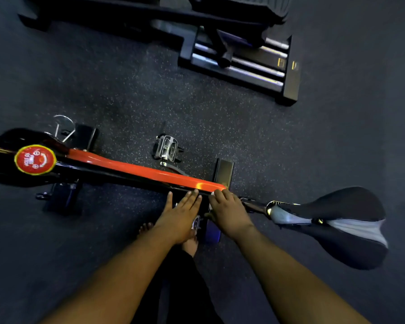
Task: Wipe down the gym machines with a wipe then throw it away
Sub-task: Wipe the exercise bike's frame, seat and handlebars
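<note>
I look down on a spin bike whose red and black frame bar [138,169] runs from left to right. My left hand [180,213] lies flat on the near side of the bar with its fingers straight. Just to its right, my right hand [229,211] curls over the end of the red bar. A small white bit of the wipe [212,194] shows under its fingertips; the rest is hidden by the hand. The black and grey saddle [351,206] sticks out to the right of that hand.
A round red stop knob [35,159] sits at the bar's left end. A metal pedal [166,148] lies beyond the bar. Another black machine with chrome rails [239,64] stands at the top. My bare feet [189,245] stand on speckled dark rubber floor [126,94].
</note>
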Motion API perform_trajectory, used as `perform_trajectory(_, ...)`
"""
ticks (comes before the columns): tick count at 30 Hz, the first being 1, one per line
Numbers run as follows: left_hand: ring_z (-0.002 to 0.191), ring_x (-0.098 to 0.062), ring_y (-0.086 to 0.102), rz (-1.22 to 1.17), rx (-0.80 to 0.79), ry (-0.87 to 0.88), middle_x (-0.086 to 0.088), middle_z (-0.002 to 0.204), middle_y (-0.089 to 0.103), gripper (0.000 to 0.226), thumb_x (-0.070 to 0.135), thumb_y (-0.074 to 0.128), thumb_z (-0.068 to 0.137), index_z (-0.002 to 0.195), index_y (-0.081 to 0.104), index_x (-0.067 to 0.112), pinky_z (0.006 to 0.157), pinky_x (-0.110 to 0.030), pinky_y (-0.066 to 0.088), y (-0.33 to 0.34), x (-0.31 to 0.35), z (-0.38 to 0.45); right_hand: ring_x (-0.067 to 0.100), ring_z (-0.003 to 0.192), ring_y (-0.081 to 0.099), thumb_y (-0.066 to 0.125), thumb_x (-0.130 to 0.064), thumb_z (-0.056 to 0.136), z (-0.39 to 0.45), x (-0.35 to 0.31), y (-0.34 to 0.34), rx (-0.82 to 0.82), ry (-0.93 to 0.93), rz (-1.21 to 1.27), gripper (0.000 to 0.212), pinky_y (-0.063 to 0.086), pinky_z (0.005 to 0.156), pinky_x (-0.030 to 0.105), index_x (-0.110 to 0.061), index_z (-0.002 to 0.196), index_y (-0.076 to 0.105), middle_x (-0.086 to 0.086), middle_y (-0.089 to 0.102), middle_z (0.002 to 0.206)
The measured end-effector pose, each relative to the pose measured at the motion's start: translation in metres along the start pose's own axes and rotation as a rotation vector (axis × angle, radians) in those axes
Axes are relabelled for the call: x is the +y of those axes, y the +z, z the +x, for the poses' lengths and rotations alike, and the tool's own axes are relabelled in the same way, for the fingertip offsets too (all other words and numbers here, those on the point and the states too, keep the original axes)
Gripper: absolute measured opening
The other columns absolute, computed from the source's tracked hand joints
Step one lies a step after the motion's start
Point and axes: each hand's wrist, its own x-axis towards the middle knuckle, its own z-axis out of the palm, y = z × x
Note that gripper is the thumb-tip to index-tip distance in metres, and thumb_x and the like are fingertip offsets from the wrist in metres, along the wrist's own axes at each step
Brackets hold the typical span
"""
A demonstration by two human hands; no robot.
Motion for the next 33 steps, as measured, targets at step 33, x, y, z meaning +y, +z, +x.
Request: perform_trajectory(33,0.156,-0.017,-0.017,0.020,-0.009,-0.004,-0.002,0.168,-0.025,0.105,0.049,0.060,0.096,0.161,-0.015,0.014,0.120,-0.068,-0.007,0.014,-0.024,0.021,0.032,0.110,0.056,0.059,-0.018,0.089,0.009,-0.004,0.009,0.145,-0.099,-0.155,0.026,0.048,0.088,0.044,-0.022,0.112,0.071,0.001,0.064,0.106)
